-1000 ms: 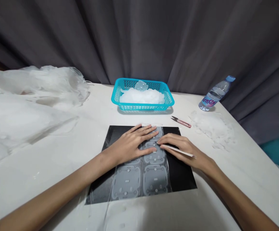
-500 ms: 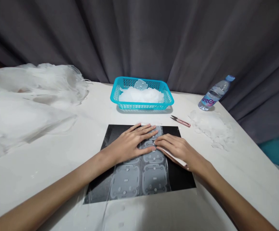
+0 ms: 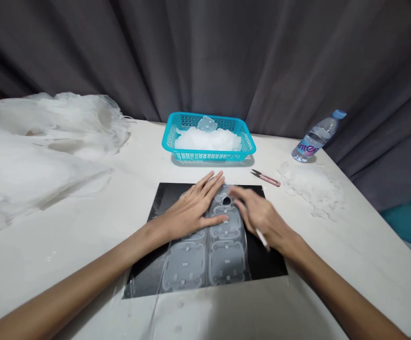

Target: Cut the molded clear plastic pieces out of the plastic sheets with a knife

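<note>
A clear molded plastic sheet [image 3: 227, 262] with rows of rounded-square shapes lies over a black mat [image 3: 267, 262] and runs past its front edge. My left hand [image 3: 194, 208] is spread flat on the sheet, its fingers apart and pointing away from me. My right hand [image 3: 260, 212], slightly blurred, is closed over the sheet's right side. From under its palm sticks the end of slim pale pink tweezers [image 3: 263, 240]; their tips are hidden. Between the hands, a small dark gap [image 3: 226, 201] shows near the top of the sheet.
A blue basket [image 3: 208, 156] behind the mat holds a heap of whitish pieces. Pink thread snips [image 3: 266, 178] lie to its right. Farther right are a water bottle [image 3: 316, 139] and clear plastic scraps [image 3: 311, 189]. Piled plastic sheets [image 3: 46, 141] cover the table's left side.
My right hand has lifted and shifted slightly, with the tweezers turned steeper. The fingers of my left hand have swung a little leftward. The dark gap has come into view.
</note>
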Demonstrator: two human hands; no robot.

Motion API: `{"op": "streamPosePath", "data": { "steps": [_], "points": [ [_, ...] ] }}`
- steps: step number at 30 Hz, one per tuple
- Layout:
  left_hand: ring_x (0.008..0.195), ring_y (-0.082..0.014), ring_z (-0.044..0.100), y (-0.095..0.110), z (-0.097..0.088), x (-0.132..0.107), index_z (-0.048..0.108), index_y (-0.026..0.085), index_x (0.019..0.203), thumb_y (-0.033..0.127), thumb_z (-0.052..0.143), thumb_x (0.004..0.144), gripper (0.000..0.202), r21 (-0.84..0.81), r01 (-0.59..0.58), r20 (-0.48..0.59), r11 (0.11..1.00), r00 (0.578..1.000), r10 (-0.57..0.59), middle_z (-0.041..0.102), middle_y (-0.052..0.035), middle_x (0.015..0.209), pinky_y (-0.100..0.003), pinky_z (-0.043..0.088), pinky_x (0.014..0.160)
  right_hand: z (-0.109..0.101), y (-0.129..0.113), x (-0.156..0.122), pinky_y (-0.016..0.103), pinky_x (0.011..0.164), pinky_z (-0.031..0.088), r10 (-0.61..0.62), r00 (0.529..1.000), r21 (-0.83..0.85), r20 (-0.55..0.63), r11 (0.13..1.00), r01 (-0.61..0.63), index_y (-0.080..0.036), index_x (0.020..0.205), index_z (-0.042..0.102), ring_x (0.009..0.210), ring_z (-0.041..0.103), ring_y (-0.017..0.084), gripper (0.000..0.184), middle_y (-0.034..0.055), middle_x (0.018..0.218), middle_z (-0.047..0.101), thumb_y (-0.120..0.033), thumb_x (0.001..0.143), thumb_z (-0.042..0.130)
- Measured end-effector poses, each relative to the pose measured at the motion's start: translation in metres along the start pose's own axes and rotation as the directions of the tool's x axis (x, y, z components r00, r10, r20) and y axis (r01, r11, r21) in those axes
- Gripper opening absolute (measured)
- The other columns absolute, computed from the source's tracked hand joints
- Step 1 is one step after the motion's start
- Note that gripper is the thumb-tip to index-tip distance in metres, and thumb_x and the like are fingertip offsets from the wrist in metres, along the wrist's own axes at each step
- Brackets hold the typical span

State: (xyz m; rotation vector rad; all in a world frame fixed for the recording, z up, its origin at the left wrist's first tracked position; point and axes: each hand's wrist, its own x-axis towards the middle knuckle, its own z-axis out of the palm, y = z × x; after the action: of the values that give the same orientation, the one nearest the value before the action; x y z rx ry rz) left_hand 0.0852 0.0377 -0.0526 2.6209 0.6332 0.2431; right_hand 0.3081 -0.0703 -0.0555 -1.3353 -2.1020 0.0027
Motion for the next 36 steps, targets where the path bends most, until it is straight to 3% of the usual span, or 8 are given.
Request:
{"op": "streamPosePath", "data": {
  "steps": [4, 7, 13, 16, 18, 21, 27, 36],
  "points": [
    [0.165, -0.0346, 0.008, -0.002, 0.0, -0.001, -0.004, 0.018, 0.171, 0.078, 0.046, 0.098, 0.107, -0.012, 0.049, 0.051, 0.999, 0.997, -0.049, 0.005, -0.0139, 0.179, -0.052, 0.022, 0.132, -0.016, 0.042, 0.014, 0.047, 0.1, 0.062, 0.388, 0.823, 0.213, -0.415, 0.921, -0.327, -0.023, 0.132, 0.055, 0.113, 0.072, 0.025, 0.025, 0.0145, 0.123, 0.072, -0.029, 0.107, 0.051],
    [0.164, -0.0363, 0.014, -0.006, 0.0, -0.002, -0.006, 0.019, 0.171, 0.077, 0.05, 0.097, 0.11, -0.029, 0.048, 0.017, 0.998, 0.999, -0.047, 0.007, -0.0168, 0.179, -0.05, 0.022, 0.132, -0.037, 0.063, 0.017, 0.046, 0.094, 0.064, 0.553, 0.721, 0.407, -0.417, 0.823, -0.396, -0.024, 0.127, 0.054, 0.11, 0.072, 0.024, 0.028, 0.0125, 0.121, 0.074, -0.036, 0.103, 0.059],
    [0.156, -0.0376, 0.036, 0.002, -0.006, 0.0, 0.002, 0.029, 0.171, 0.07, 0.069, 0.09, 0.113, -0.092, -0.018, -0.236, 0.996, 0.972, -0.004, 0.032, -0.0172, 0.172, -0.054, 0.033, 0.126, -0.052, 0.016, 0.011, 0.041, 0.098, 0.06, 0.468, 0.883, 0.615, 0.03, 0.688, -0.385, -0.024, 0.131, 0.057, 0.113, 0.073, 0.023, 0.034, 0.0112, 0.12, 0.077, -0.036, 0.1, 0.067],
    [0.133, -0.0327, 0.061, 0.014, -0.01, 0.003, 0.037, 0.03, 0.162, 0.061, 0.071, 0.094, 0.083, -0.248, -0.058, -0.242, 0.967, 0.97, -0.004, 0.066, -0.0104, 0.144, -0.048, 0.046, 0.114, -0.055, -0.009, 0.011, 0.037, 0.088, 0.062, 0.326, 0.913, 0.718, 0.246, 0.571, -0.398, -0.024, 0.137, 0.057, 0.098, 0.075, 0.02, 0.037, 0.0118, 0.126, 0.075, -0.036, 0.102, 0.065],
    [0.106, -0.0269, 0.071, 0.02, -0.011, 0.005, 0.068, 0.025, 0.133, 0.054, 0.066, 0.099, 0.044, -0.389, -0.019, -0.205, 0.921, 0.977, -0.066, 0.078, -0.0051, 0.112, -0.039, 0.054, 0.099, -0.058, -0.012, 0.011, 0.036, 0.084, 0.063, 0.309, 0.922, 0.734, 0.234, 0.566, -0.377, -0.026, 0.136, 0.06, 0.087, 0.074, 0.017, 0.035, 0.0108, 0.13, 0.073, -0.04, 0.104, 0.062],
    [0.082, -0.0208, 0.07, 0.024, -0.009, 0.009, 0.074, 0.018, 0.092, 0.053, 0.069, 0.097, 0.036, -0.576, 0.095, -0.196, 0.812, 0.948, -0.249, 0.075, -0.0023, 0.088, -0.031, 0.055, 0.08, -0.057, 0.0, 0.007, 0.045, 0.097, 0.059, 0.406, 0.913, 0.613, 0.048, 0.709, -0.348, -0.027, 0.125, 0.071, 0.105, 0.071, 0.023, 0.038, 0.0087, 0.132, 0.073, -0.048, 0.111, 0.042],
    [0.077, -0.0175, 0.067, 0.022, -0.012, 0.015, 0.071, 0.015, 0.092, 0.05, 0.082, 0.085, 0.037, -0.817, 0.13, -0.101, 0.562, 0.927, -0.361, 0.072, -0.002, 0.086, -0.027, 0.053, 0.075, -0.022, 0.009, -0.001, 0.062, 0.118, 0.042, 0.222, 0.973, 0.17, -0.06, 0.963, -0.209, -0.024, 0.128, 0.067, 0.14, 0.049, 0.032, 0.037, 0.0122, 0.153, 0.059, -0.039, 0.113, 0.038],
    [0.073, -0.0164, 0.064, 0.026, -0.013, 0.015, 0.061, 0.017, 0.088, 0.048, 0.087, 0.075, 0.042, -0.885, 0.171, -0.038, 0.434, 0.901, -0.432, 0.071, -0.0011, 0.081, -0.025, 0.047, 0.068, 0.002, -0.013, -0.002, 0.036, 0.087, 0.053, 0.325, 0.943, 0.368, 0.066, 0.871, -0.326, -0.024, 0.132, 0.063, 0.095, 0.063, 0.023, 0.027, 0.0031, 0.094, 0.076, -0.027, 0.106, 0.06]
  ]
}}
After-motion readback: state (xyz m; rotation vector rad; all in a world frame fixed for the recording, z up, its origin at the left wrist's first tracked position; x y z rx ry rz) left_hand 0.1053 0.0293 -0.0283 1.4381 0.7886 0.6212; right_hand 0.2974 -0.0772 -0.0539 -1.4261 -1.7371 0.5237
